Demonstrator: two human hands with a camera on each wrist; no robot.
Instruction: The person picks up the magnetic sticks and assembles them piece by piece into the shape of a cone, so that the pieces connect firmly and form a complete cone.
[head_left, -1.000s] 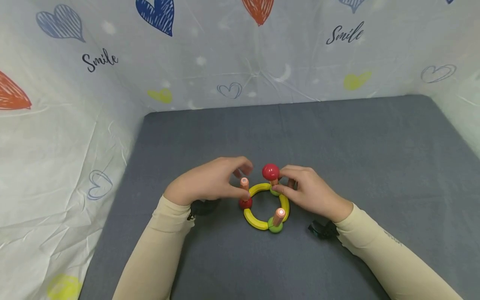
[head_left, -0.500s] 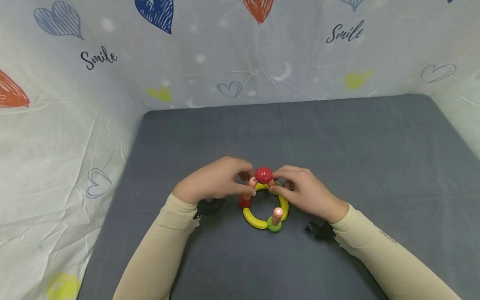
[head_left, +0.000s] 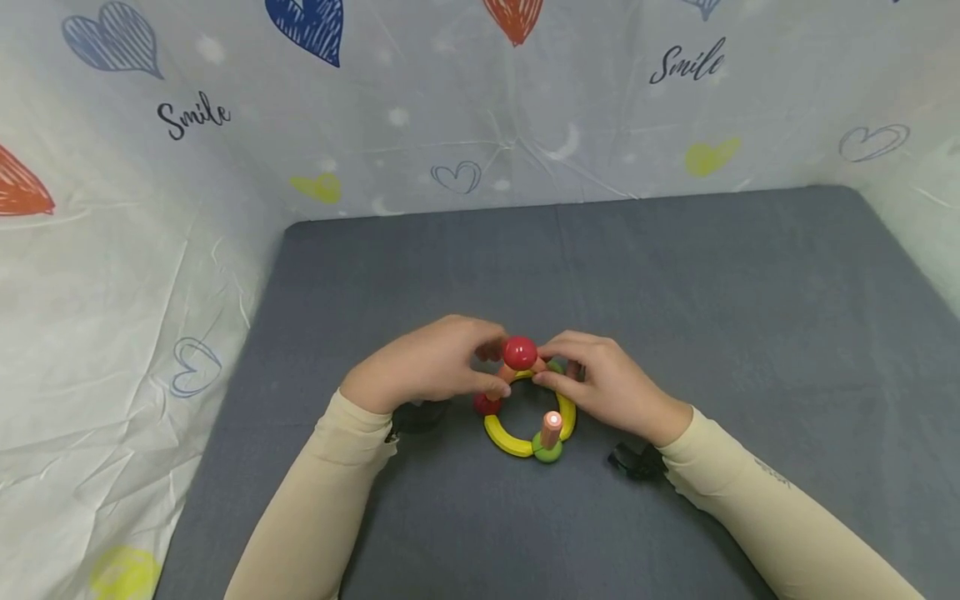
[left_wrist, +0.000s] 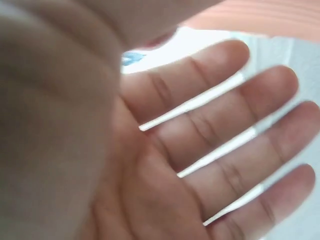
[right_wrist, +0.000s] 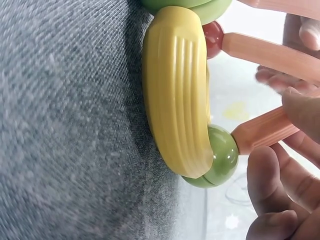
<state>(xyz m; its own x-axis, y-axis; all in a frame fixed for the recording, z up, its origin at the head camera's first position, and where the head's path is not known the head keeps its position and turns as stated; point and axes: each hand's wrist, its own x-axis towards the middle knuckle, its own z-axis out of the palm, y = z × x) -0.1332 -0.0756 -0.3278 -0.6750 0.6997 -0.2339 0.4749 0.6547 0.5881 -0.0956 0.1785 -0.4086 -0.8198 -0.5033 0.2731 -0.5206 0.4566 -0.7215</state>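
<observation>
Yellow curved pieces (head_left: pixel 508 439) and red and green balls form a ring on the table. My right hand (head_left: pixel 611 379) pinches a salmon-pink rod (right_wrist: pixel 265 127) that leans up from the far green ball (right_wrist: pixel 222 156). At its top sits a glossy red ball (head_left: pixel 521 353), which meets the tip of the left rod (head_left: pixel 506 372). That left rod leans inward from a small red ball (head_left: pixel 486 404). Thumb and fingers of my left hand (head_left: pixel 431 358) flank it; the left wrist view shows those fingers straight and spread just beside the rod.
Another rod (head_left: pixel 551 429) stands on the near green ball (head_left: pixel 547 450) at the ring's front. The ring lies on a grey cloth-covered table (head_left: pixel 675 275). A white curtain (head_left: pixel 390 100) with printed hearts hangs behind and at the sides.
My right hand has moved left, tilting its rod and the red ball toward the left rod. The left rod, upright before, now leans in, and its top meets the ball.
</observation>
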